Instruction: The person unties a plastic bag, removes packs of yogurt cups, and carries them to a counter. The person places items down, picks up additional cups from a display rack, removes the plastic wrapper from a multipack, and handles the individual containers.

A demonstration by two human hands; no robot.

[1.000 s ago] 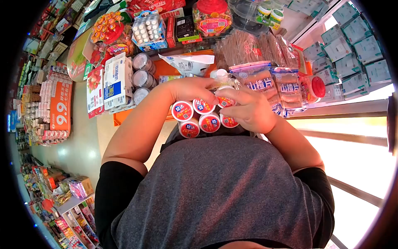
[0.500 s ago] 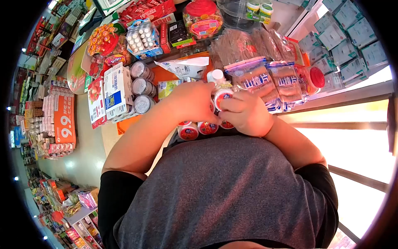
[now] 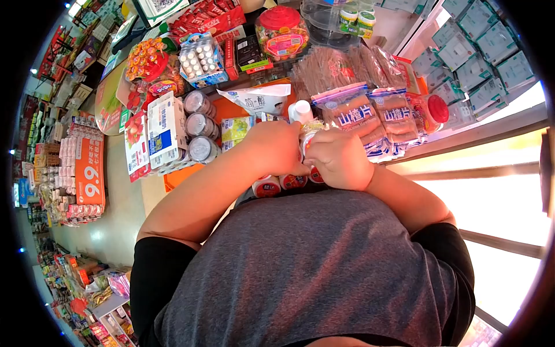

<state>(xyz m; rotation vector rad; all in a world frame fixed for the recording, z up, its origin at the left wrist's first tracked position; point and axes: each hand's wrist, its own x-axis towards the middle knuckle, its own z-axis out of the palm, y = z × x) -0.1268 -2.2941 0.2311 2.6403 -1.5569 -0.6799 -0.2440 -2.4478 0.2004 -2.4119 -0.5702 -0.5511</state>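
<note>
Several round tubs with red-and-white lids [image 3: 266,186] sit close against the grey shirt, partly hidden by both hands. My left hand [image 3: 278,146] lies over them from the left, its fingers bent and their tips close to the other hand. My right hand [image 3: 342,159] is closed at the right side of the tubs, fingers curled at a lid edge and thin clear wrap [image 3: 313,125]. What exactly the fingertips pinch is hidden. Just beyond the hands stands a white-capped bottle [image 3: 300,110].
Left of the hands are a white carton [image 3: 165,127] and silver-lidded cans [image 3: 202,148]. Behind lie a white pouch [image 3: 258,98], a candy jar [image 3: 281,34] and a box of white-topped items [image 3: 202,59]. Bagged snacks [image 3: 350,115] and a red-lidded jar [image 3: 437,109] are at the right.
Both hands have drawn together over the tubs and now cover most of the lids. The right fingers have curled in more. The view has shifted slightly.
</note>
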